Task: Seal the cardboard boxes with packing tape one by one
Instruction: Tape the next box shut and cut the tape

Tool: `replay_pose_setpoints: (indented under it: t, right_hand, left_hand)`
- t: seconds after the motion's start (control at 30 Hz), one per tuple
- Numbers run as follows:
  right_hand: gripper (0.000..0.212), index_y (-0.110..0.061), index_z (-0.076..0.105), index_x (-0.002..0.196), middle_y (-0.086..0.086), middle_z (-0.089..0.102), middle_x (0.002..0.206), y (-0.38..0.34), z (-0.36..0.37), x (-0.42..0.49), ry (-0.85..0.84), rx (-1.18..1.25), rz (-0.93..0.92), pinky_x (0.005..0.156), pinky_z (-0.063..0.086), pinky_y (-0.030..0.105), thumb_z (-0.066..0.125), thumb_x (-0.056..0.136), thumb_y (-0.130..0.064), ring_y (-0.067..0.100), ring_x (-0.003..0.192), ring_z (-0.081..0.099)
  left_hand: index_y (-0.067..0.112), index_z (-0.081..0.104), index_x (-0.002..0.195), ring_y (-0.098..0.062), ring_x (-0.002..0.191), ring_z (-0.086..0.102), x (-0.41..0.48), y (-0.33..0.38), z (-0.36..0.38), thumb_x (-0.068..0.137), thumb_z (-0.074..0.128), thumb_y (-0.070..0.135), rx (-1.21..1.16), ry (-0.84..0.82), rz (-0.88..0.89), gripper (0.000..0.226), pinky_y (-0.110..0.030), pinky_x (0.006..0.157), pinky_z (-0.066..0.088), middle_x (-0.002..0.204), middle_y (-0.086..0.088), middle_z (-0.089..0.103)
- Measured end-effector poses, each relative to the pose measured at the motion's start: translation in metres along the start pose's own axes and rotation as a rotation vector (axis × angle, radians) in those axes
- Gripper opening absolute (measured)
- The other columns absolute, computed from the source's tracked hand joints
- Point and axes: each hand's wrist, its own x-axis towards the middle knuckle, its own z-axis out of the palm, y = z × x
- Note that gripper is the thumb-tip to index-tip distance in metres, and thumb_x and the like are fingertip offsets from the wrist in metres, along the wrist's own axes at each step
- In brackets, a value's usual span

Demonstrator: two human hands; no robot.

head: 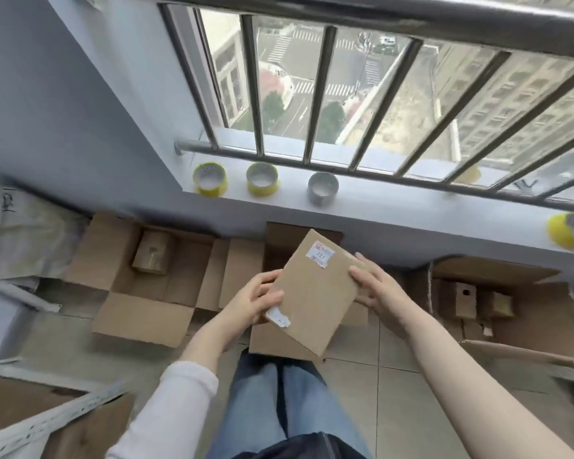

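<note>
I hold a small flat cardboard box (315, 289) in the air above my knees, tilted, with a white label near its far corner. My left hand (257, 301) grips its left edge, thumb on top. My right hand (373, 286) holds the right edge with its fingers curled round it. On the window sill (395, 210) stand several tape rolls: two yellow ones (210, 179) (262, 178), a grey one (323, 188) and another yellow one (572, 235) at the far right.
A large open carton (146, 276) on the left floor holds one small box. Another open carton (511, 309) on the right holds several small boxes. A flat cardboard piece (279, 342) lies under the held box. Metal window bars (312, 94) rise behind the sill. Metal shelf rails (47, 415) lie lower left.
</note>
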Motion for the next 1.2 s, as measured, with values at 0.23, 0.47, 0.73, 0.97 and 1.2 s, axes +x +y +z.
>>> replay_pose_setpoints:
  t: [0.23, 0.47, 0.73, 0.97, 1.2]
  right_hand:
    - [0.087, -0.037, 0.024, 0.143, -0.011, 0.046, 0.139, 0.106, 0.035, 0.075, 0.065, 0.052, 0.144, 0.099, 0.045, 0.033, 0.069, 0.070, -0.047, 0.008, 0.122, 0.051]
    - [0.064, -0.017, 0.030, 0.143, 0.003, 0.050, 0.137, 0.290, 0.028, 0.275, 0.212, 0.057, 0.274, 0.105, 0.040, 0.043, 0.062, 0.088, -0.022, 0.020, 0.123, 0.050]
    - [0.052, -0.014, 0.036, 0.141, 0.004, 0.054, 0.133, 0.393, 0.019, 0.439, 0.263, -0.051, 0.321, 0.099, 0.041, 0.031, 0.054, 0.093, -0.022, 0.018, 0.115, 0.052]
    - [0.062, -0.007, 0.028, 0.145, 0.015, 0.045, 0.141, 0.426, 0.015, 0.509, 0.420, 0.139, 0.480, 0.110, 0.033, 0.038, 0.059, 0.091, -0.018, 0.030, 0.128, 0.044]
    - [0.047, 0.003, 0.049, 0.125, 0.016, 0.056, 0.129, 0.429, 0.024, 0.523, 0.569, 0.399, 0.595, 0.098, 0.045, 0.031, 0.066, 0.086, -0.017, 0.023, 0.103, 0.060]
  left_hand:
    - [0.036, 0.043, 0.121, -0.020, 0.116, 0.055, 0.100, -0.092, 0.004, 0.058, 0.071, 0.054, -0.301, 0.396, -0.168, 0.071, -0.043, 0.100, 0.045, 0.131, 0.002, 0.053]
    - [0.026, 0.042, 0.128, -0.013, 0.115, 0.048, 0.286, -0.270, -0.056, 0.087, 0.055, 0.049, -0.151, 0.556, -0.295, 0.048, -0.031, 0.096, 0.036, 0.132, 0.004, 0.050]
    - [0.025, 0.028, 0.147, -0.022, 0.132, 0.039, 0.439, -0.385, -0.106, 0.095, 0.046, 0.041, -0.126, 0.579, -0.349, 0.057, -0.041, 0.112, 0.030, 0.146, -0.001, 0.041]
    - [0.005, 0.034, 0.141, -0.032, 0.126, 0.045, 0.506, -0.418, -0.119, 0.095, 0.047, 0.036, -0.197, 0.702, -0.462, 0.057, -0.042, 0.107, 0.036, 0.138, -0.017, 0.047]
    - [-0.002, 0.046, 0.128, -0.030, 0.109, 0.055, 0.520, -0.428, -0.119, 0.095, 0.052, 0.022, -0.478, 0.755, -0.465, 0.042, -0.033, 0.093, 0.043, 0.130, -0.021, 0.053]
